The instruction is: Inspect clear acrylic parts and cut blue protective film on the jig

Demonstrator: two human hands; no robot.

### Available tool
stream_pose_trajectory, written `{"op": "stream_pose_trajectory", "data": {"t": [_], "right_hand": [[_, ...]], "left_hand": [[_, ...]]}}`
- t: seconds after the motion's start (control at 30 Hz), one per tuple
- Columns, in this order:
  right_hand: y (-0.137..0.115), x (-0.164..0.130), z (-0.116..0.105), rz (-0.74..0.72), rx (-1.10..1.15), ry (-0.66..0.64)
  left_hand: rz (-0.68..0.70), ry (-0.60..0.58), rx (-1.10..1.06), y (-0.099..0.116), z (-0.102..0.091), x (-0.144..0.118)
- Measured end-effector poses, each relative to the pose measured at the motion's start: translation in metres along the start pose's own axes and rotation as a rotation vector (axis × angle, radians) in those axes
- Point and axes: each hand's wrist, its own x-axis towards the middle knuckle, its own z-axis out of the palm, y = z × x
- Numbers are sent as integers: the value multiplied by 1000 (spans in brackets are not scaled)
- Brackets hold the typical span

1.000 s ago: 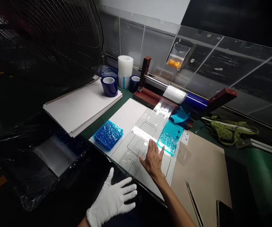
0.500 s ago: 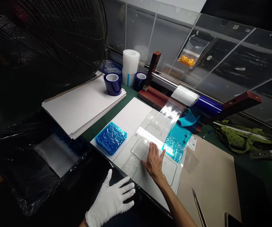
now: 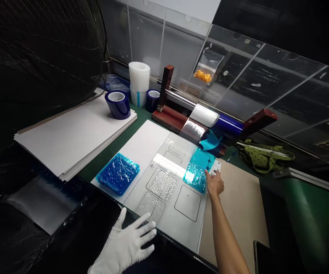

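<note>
My left hand [image 3: 127, 245], in a white glove, is held palm down in front of the table edge. Its fingers are spread and hold nothing. My bare right hand [image 3: 215, 184] is at the right edge of a stack of light blue film pieces [image 3: 195, 177]. Its fingers are bent in, and whatever is between them is hidden. A clear film piece with a bubbled pattern [image 3: 163, 184] lies inside a drawn outline on the light grey sheet [image 3: 178, 232]. Another clear piece [image 3: 150, 207] lies below it. To the left, a darker blue film stack [image 3: 118, 173] rests on white paper [image 3: 150, 137].
Behind stands a wooden roll holder [image 3: 170, 116] with a clear and blue film roll [image 3: 230, 125]. A blue tape roll [image 3: 118, 105] sits on stacked white sheets [image 3: 67, 133]. Brown board [image 3: 238, 198], a phone-like dark object [image 3: 261, 257] and a green pouch [image 3: 260, 158] are to the right.
My right hand has moved right, off the clear film piece, to the light blue stack. The uncovered clear piece now shows a bubbled pattern. My left hand stays spread; the view has shifted right.
</note>
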Motion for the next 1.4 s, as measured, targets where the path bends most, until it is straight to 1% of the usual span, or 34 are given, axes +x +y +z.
{"op": "stream_pose_trajectory", "data": {"t": [0.07, 0.13, 0.2, 0.27, 0.33, 0.4, 0.47, 0.53, 0.63, 0.67, 0.73, 0.8, 0.83, 0.9, 0.97, 1.03, 1.1, 1.17, 1.2, 1.33, 1.37, 1.4], "right_hand": [[0, 5, -1, 9, 22, -5], [4, -4, -17, -2, 64, 8], [14, -22, -45, -28, 121, 35], [28, -48, -81, -58, 255, 41], [41, -77, -114, -53, 501, -14], [51, -108, -139, 17, 710, -96], [58, -136, -154, 116, 886, -177], [64, -158, -163, 198, 1055, -257], [79, -177, -176, 269, 1180, -344], [85, -180, -180, 269, 1172, -339], [101, -184, -189, 213, 1057, -262], [114, -186, -195, 108, 866, -187], [119, -187, -197, 61, 784, -191], [124, -189, -197, 6, 712, -274], [126, -191, -196, -20, 740, -378], [128, -192, -195, -47, 770, -418], [132, -192, -197, -86, 748, -414], [138, -192, -201, -166, 653, -374], [141, -193, -202, -233, 580, -337], [152, -196, -205, -568, 242, -112], [155, -197, -206, -614, 195, -67], [157, -197, -207, -629, 179, -38]], "left_hand": [[-1, -26, 62, -1, 9, -2], [21, -68, 178, -2, 18, -5], [64, -103, 381, -5, 29, -4], [144, -111, 683, -13, 41, 1], [253, -90, 1026, -30, 55, 12], [364, -71, 1279, -53, 70, 26], [449, -104, 1384, -79, 85, 39], [514, -185, 1461, -103, 98, 48], [587, -324, 1665, -126, 111, 54], [612, -350, 1751, -131, 113, 55], [643, -363, 1985, -140, 115, 58], [664, -318, 2277, -150, 114, 61], [676, -293, 2406, -156, 113, 63], [704, -238, 2583, -169, 111, 66], [734, -193, 2697, -181, 109, 67], [758, -160, 2795, -192, 109, 67], [772, -131, 2872, -203, 109, 66], [767, -79, 2954, -214, 109, 67], [761, -43, 3009, -221, 109, 68], [673, 143, 3303, -252, 114, 73], [652, 175, 3358, -258, 115, 74], [652, 189, 3386, -264, 116, 74]]}}
